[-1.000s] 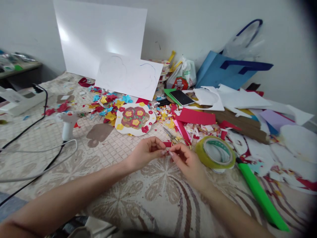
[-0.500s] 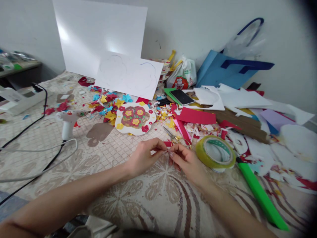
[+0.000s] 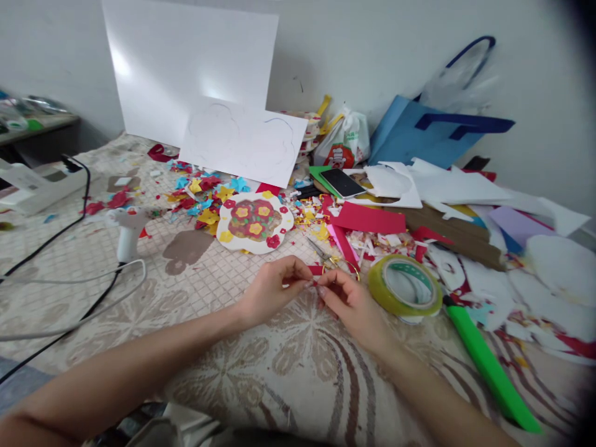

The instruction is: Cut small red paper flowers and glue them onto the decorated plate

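Note:
My left hand (image 3: 279, 287) and my right hand (image 3: 347, 297) meet fingertip to fingertip over the patterned tablecloth (image 3: 223, 385). Both are closed in a pinch. Whatever lies between the tips is tiny and mostly hidden; a hint of red shows there, but I cannot make out what it is. Just beyond the fingers, gold-handled scissors (image 3: 321, 249) lie beside a red paper strip. A white scalloped plaque (image 3: 223, 217) decorated with red and yellow flowers lies flat past my left hand. A large roll of clear yellowish tape (image 3: 379, 282) rests right of my right hand.
A white glue gun (image 3: 126, 236) stands at left, its cable crossing the cloth near a power strip (image 3: 46, 186). A green cutter-like tool (image 3: 493, 363) lies at right. Paper scraps, a phone (image 3: 343, 182), white boards (image 3: 195, 62) and a blue bag (image 3: 410, 139) fill the back.
My hands stay together in nearly the same spot, with only slight shifts of the fingers. Nothing else on the table has moved.

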Demonstrator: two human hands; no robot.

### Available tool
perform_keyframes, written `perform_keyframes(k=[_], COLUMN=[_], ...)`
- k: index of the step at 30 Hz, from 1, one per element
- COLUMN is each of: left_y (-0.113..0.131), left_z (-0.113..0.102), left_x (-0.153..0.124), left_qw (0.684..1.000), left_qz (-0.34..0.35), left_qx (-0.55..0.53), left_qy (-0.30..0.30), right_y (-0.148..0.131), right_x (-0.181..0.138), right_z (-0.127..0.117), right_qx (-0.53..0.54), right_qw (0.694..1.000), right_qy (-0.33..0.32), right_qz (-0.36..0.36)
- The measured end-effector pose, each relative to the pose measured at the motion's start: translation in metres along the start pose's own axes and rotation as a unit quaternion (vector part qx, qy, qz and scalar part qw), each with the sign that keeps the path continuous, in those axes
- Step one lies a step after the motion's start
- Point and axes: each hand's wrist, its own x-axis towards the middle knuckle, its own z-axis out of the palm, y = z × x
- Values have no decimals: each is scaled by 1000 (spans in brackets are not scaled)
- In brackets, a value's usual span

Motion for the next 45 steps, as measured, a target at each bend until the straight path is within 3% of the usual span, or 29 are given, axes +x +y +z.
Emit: perform_keyframes(k=[5,11,17,29,39,45], left_y=[-5,-1,2,-6,-6,-3], left_z=[1,2,3,2,3,4], left_x=[2,-1,-3,2,1,-2], left_qw=[995,1000,1000,992,995,997], left_qz=[-34,-12,3,-48,-34,-24], left_qx=[-86,-27,4,-115,-98,-73], left_qy=[-24,1,7,-6,-2,-13], right_y=[1,-1,1,0,2,1], right_x=[-1,0,1,0,0,1], right_z=[0,-1,0,1,2,3], right_qx=[-66,14,41,23,42,15], right_qw=[995,1000,998,999,998,1000], right_qy=[33,-7,-16,-5,-10,-2], right_qz=[-69,14,37,25,38,-2])
